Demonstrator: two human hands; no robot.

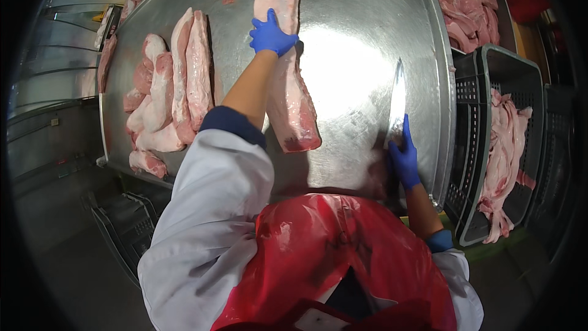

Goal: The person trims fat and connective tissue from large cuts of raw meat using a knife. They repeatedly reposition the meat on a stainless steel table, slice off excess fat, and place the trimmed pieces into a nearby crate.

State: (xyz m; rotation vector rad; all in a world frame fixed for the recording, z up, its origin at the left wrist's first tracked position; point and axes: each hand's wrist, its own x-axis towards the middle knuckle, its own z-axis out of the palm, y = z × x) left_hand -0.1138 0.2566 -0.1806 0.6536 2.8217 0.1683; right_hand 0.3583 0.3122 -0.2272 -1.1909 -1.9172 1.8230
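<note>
Crate (513, 72) of meat strips (502, 153), tray (509, 17) of meat (465, 9), held knife (397, 98)

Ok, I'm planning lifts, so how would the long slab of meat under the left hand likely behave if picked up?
The long slab of meat would probably sag if lifted by one end, being long and soft-looking. Its moist sheen suggests it may slip on the metal table. Its thick body hints at a fair weight.

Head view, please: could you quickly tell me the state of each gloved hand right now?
Left hand: open, spread flat on top of the long slab of meat.
Right hand: closed, holding the knife.
</note>
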